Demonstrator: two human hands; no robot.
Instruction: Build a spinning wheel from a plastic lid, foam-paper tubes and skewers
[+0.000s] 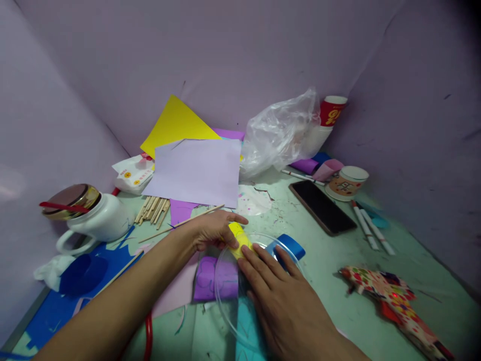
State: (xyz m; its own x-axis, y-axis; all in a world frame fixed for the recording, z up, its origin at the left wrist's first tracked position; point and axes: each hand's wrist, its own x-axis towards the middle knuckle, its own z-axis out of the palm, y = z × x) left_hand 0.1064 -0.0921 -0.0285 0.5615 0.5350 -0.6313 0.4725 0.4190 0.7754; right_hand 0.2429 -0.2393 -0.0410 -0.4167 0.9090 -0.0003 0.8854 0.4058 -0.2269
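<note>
My left hand (216, 231) pinches a small piece of yellow paper (236, 230) with dark drawn lines, its thumb on top. My right hand (280, 288) lies flat with fingers stretched, the fingertips touching the near edge of the yellow paper. Beneath both hands is a round clear plastic lid (224, 317). Purple paper (205, 286) with drawn curves lies partly under the lid's left side. A light blue strip (246, 326) shows through it by my right wrist. Beyond my right fingers is a glossy blue object (294, 245), partly covered by the lid.
A white mug (108, 220), wooden sticks (153, 210) and blue paper (48, 313) are at left. Coloured sheets (197, 170) and a plastic bag (280, 133) stand behind. At right lie a phone (322, 206), markers (370, 228), a paper cup (347, 183) and a flower-patterned item (394, 301).
</note>
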